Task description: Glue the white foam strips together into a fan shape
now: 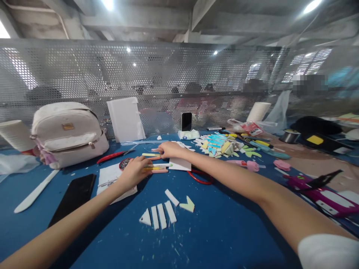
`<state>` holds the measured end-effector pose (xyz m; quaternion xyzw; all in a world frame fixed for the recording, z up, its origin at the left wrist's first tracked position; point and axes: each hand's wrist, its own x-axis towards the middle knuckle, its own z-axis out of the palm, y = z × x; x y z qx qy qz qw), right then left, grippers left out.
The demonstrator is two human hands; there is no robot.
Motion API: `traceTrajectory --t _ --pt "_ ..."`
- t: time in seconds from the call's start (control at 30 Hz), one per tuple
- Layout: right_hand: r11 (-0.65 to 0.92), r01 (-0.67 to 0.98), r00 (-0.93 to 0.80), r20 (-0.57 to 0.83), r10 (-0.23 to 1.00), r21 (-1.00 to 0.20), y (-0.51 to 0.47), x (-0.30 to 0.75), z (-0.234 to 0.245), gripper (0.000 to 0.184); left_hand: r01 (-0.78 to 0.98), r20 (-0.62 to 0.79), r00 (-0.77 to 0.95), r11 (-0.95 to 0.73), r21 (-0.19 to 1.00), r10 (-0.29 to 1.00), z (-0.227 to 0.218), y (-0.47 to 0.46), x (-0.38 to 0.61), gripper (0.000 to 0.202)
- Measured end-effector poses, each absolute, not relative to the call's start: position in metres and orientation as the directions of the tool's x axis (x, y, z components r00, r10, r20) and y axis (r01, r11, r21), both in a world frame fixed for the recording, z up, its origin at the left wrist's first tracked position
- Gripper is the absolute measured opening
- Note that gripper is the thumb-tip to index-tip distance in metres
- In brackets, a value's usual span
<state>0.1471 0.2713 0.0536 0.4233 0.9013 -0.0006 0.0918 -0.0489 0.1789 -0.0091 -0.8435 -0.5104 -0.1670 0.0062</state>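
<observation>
Found pens [159,165] at centre of frame, gripped in left hand [133,171]. Noted right hand [170,150] bent just beside them; cannot tell if gripping. Could roll across desk [230,224], disturbing cut pieces [162,215] at lower centre, upon loosening of left grip.

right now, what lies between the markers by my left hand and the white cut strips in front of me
In the head view, just bare blue tabletop lies between the markers and the white strips.

No text is legible here. The white pen [165,165] by the left fingers [144,162] bears marks too small to read
</observation>
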Motion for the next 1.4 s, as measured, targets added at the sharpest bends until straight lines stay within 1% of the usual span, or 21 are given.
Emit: traceTrajectory --t 0.1,0.23,0.37,0.43,0.57,0.67,0.87,1.03,1.17,1.23,1.4 --pt "0.644 0.762 -0.628 -0.163 0.761 0.067 0.276 0.145 0.056 0.031 0.857 0.300 0.424 -0.485 0.171 0.855 -0.012 0.182 -0.048 0.027" --pt "0.647 0.761 -0.639 -0.114 0.761 0.049 0.287 0.149 0.074 0.031 0.847 0.351 0.406 -0.492 0.202 0.844 -0.009 0.186 -0.045 0.027" --pt "0.658 0.753 -0.657 -0.067 0.751 0.003 0.298 0.156 0.099 0.030 0.844 0.461 0.319 -0.469 0.259 0.828 0.002 0.204 -0.048 0.036" --pt "0.670 0.741 -0.671 -0.045 0.740 -0.030 0.300 0.159 0.108 0.030 0.842 0.487 0.277 -0.453 0.292 0.829 0.004 0.216 -0.049 0.038" --pt "0.699 0.707 -0.702 0.016 0.712 -0.113 0.296 0.161 0.115 0.028 0.816 0.414 0.281 -0.443 0.371 0.866 0.000 0.235 -0.043 0.031" --pt "0.724 0.663 -0.728 0.066 0.683 -0.190 0.293 0.162 0.114 0.026 0.809 0.366 0.281 -0.424 0.407 0.887 -0.002 0.242 -0.037 0.029" --pt "0.740 0.612 -0.734 0.149 0.663 -0.279 0.289 0.169 0.118 0.024 0.839 0.349 0.181 -0.329 0.433 0.919 0.009 0.248 -0.042 0.028" --pt "0.737 0.595 -0.699 0.247 0.671 -0.320 0.281 0.187 0.139 0.018 0.843 0.368 0.092 -0.269 0.466 0.925 0.013 0.246 -0.047 0.028" --pt "0.723 0.593 -0.660 0.301 0.688 -0.354 0.275 0.211 0.160 0.020 0.807 0.411 0.077 -0.299 0.510 0.908 0.011 0.238 -0.043 0.028" --pt "0.703 0.594 -0.629 0.319 0.709 -0.390 0.274 0.223 0.167 0.018 0.773 0.439 0.072 -0.328 0.543 0.895 0.012 0.233 -0.038 0.028" --pt "0.620 0.548 -0.550 0.317 0.772 -0.561 0.269 0.235 0.166 0.015 0.608 0.536 0.091 -0.473 0.638 0.840 0.032 0.219 -0.012 0.030"
